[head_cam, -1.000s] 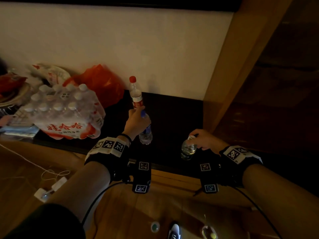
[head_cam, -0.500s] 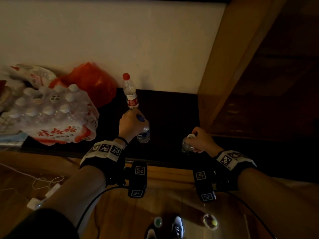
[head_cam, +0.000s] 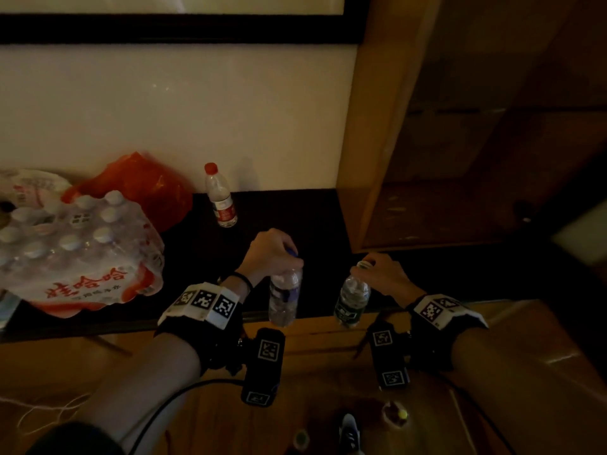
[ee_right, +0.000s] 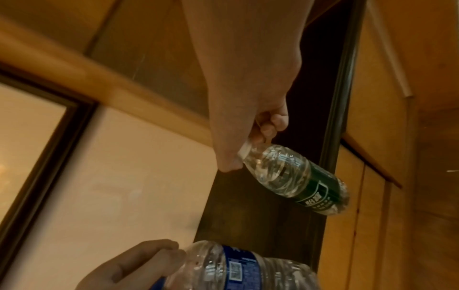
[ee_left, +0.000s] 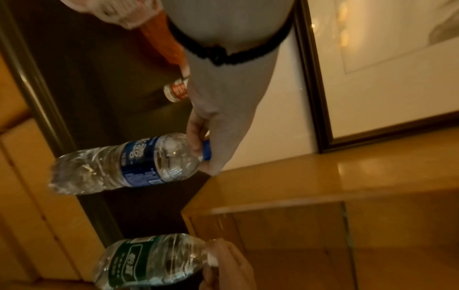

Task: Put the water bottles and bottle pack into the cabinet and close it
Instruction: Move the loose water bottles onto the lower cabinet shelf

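Note:
My left hand (head_cam: 274,249) grips the blue cap of a blue-labelled water bottle (head_cam: 284,298) (ee_left: 129,162) and holds it hanging over the front edge of the dark counter (head_cam: 285,218). A green-labelled bottle (head_cam: 351,298) (ee_right: 298,178) hangs from its white cap, pinched by my right hand (head_cam: 382,274). A red-capped bottle (head_cam: 220,198) stands upright at the back of the counter by the wall. The shrink-wrapped bottle pack (head_cam: 72,254) lies on the counter at the left. The wooden cabinet (head_cam: 460,159) stands open on the right, its inside dark.
A red plastic bag (head_cam: 144,188) and a white bag (head_cam: 26,188) lie behind the pack. A framed picture (head_cam: 170,24) hangs on the wall above. Wooden floor with a white cable (head_cam: 42,412) is below; a shoe (head_cam: 349,435) shows at the bottom.
Both hands have lifted their bottles off the counter and drawn them back toward me, past its front edge. The red-capped bottle now stands free behind my left hand.

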`<state>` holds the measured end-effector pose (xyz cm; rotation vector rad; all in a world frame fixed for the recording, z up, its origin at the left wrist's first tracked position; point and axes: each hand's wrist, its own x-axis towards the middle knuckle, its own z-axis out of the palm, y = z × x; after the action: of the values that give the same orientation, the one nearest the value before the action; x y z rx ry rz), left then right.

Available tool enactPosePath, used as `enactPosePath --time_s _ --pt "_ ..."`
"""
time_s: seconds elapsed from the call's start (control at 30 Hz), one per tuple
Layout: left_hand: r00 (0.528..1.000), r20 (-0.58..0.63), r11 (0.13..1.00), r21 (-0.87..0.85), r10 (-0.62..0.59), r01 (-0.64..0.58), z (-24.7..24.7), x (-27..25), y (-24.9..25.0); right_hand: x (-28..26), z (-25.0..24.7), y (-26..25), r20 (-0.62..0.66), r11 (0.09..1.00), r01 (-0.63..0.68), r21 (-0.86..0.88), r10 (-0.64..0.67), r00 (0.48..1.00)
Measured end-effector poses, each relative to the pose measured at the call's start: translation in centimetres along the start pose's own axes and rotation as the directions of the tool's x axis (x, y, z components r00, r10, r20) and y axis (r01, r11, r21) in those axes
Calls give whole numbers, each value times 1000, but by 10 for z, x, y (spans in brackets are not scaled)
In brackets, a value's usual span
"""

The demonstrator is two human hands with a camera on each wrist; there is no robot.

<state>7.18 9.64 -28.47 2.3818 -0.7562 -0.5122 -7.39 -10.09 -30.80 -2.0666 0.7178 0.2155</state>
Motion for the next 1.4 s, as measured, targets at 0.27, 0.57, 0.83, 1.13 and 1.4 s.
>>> enactPosePath --time_s 0.27,0.57,0.83,1.13,1.4 --pt "968 158 981 -23 194 -193 49 30 90 -18 -69 44 -238 990 -125 65 137 962" --pt "950 156 962 -29 272 -271 100 106 205 7 -175 103 -421 978 -157 137 201 885" --pt "990 97 964 -254 106 -79 132 186 246 75 -249 123 -477 975 -177 138 222 850" --pt "958 -247 939 -340 -145 54 138 232 261 150 -274 115 -411 975 -122 184 189 892" --pt "885 -370 905 -407 -284 121 144 262 258 197 -278 104 -412 946 -67 317 201 888"
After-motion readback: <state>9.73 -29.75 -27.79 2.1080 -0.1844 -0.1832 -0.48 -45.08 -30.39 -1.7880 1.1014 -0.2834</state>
